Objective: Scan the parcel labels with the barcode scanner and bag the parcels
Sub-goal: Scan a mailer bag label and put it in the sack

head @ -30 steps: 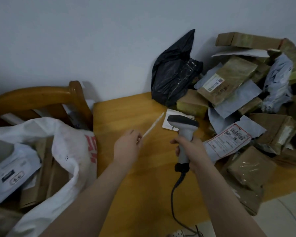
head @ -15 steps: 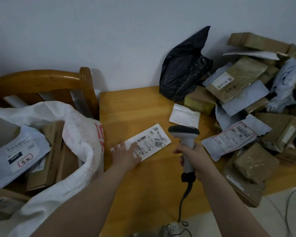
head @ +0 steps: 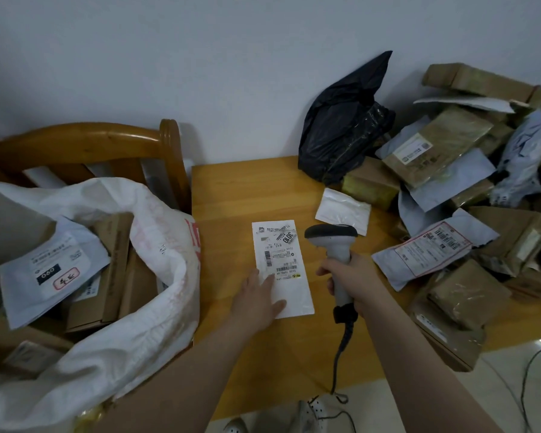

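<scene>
The flat white parcel [head: 282,267] lies label-up on the wooden surface [head: 231,195], right in front of the person. The left hand [head: 259,300] rests on its near corner with fingers laid out straight. I'd say it is pinning the thin thing so it neither slides nor curls while the barcodes are read. The right hand [head: 355,284] is curled round the handle of the scanner [head: 331,237], held upright just beside the parcel's right edge, with its cord trailing off the near side. On the left, by a chair [head: 85,142], a white sack [head: 156,276] gapes wide, presumably so scanned pieces can drop straight in.

Counting: one scanner, one parcel under the hand, and one sack showing at least four pieces inside. There is also one black bag [head: 341,126] and one small white packet [head: 342,210] lying loose. The heap of parcels [head: 450,189] on the right is too tangled to count, though clearly more than ten.
</scene>
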